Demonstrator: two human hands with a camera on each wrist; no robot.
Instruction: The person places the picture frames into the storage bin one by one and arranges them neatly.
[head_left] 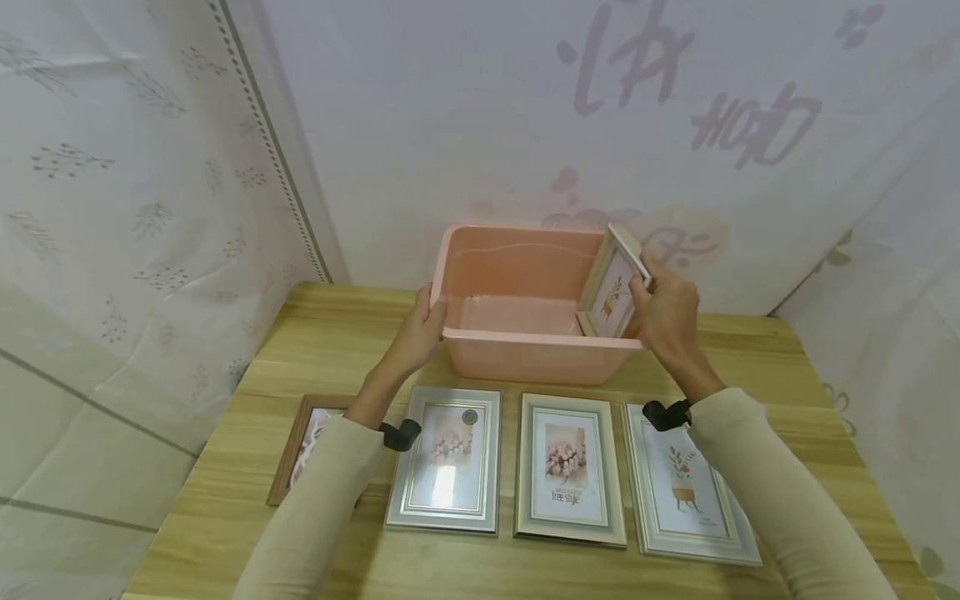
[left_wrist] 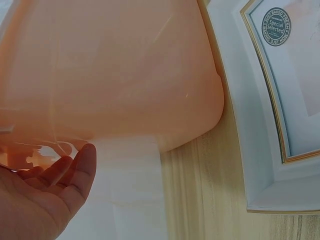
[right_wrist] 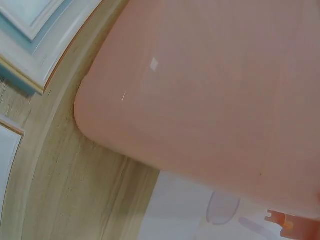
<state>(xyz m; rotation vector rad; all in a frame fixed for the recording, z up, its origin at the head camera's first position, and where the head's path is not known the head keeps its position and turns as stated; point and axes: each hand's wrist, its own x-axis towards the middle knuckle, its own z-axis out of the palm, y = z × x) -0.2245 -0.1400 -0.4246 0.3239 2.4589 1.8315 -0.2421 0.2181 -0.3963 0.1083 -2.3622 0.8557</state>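
Observation:
A pink plastic basin (head_left: 540, 358) stands at the back of the wooden table. My left hand (head_left: 422, 329) grips its left end, thumb on the rim; in the left wrist view the fingers (left_wrist: 82, 170) curl at the cut-out handle. A pale picture frame (head_left: 611, 287) with a plant print stands tilted inside, along the basin's right end, its top corner above the rim. My right hand (head_left: 670, 308) grips that right end, thumb against the picture frame's silvery edge. The right wrist view shows mostly the basin's outer wall (right_wrist: 190, 100), with the hand almost wholly out of sight.
In front of the basin lie a brown picture frame (head_left: 288, 467), partly under my left sleeve, a silver one (head_left: 491, 500) with a round sticker, a cream one (head_left: 618, 500) and a white one (head_left: 697, 546). Printed cloth (head_left: 450, 125) hangs behind the table (head_left: 225, 500).

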